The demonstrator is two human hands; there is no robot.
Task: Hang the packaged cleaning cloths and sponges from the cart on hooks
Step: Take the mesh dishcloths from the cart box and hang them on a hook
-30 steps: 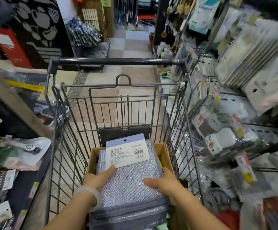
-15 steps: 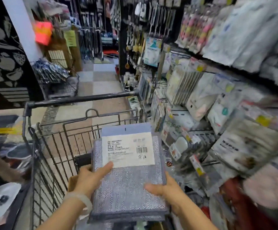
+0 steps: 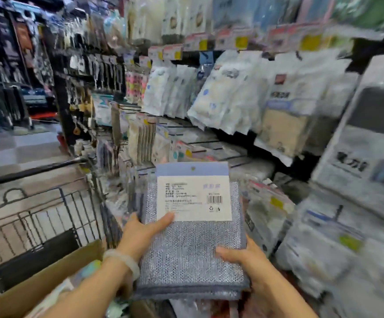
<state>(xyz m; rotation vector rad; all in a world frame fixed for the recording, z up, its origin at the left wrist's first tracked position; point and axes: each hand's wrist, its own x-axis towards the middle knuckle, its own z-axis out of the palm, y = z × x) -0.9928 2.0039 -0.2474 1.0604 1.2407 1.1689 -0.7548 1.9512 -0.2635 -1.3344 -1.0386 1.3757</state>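
Note:
A stack of grey-blue packaged cleaning cloths (image 3: 191,253) with a white label card and a hang hole at the top is held flat in front of me, to the right of the cart. My left hand (image 3: 140,235) grips its left edge, thumb on the label. My right hand (image 3: 243,258) grips its right lower edge. The wire cart (image 3: 48,216) stands at the lower left, with a cardboard box (image 3: 48,281) in it. The hooks themselves are hidden behind the hanging goods.
Display racks of hanging packaged cloths and sponges (image 3: 232,95) fill the right and middle. Lower rows of packs (image 3: 319,249) hang close to my right hand. An aisle floor (image 3: 25,145) runs off to the far left, past racks of dark utensils (image 3: 2,88).
The stack of cloths rose out of the box in the cart and moved right toward the racks, held by both hands. My view swung right and up from the cart to the display.

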